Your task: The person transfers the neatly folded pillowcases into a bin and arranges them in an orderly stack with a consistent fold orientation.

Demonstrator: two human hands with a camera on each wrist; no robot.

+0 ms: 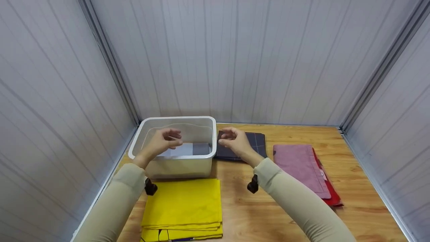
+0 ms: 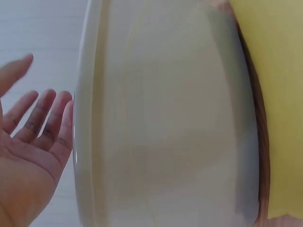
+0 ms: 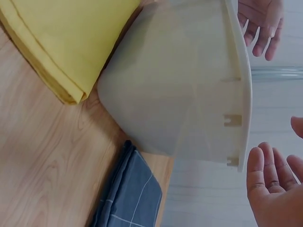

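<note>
Head view: both hands hang empty with loose fingers, left hand [image 1: 164, 139] over the plastic bin [image 1: 174, 168], where one folded grey cloth [image 1: 188, 149] lies; right hand [image 1: 235, 139] over the dark checked cloth [image 1: 257, 143]. Yellow cloths [image 1: 183, 208] and pink cloth [image 1: 299, 164] wait on the tabletop [image 1: 352, 188].

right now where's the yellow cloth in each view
Head: yellow cloth lies bottom centre, on the table just in front of the bin.
Left wrist: a yellow strip down the right edge, beside the bin's wall.
Right wrist: top left corner, folded edge showing, against the bin.
Shared landmark: the white bin, next to the cloth in all three.
</note>
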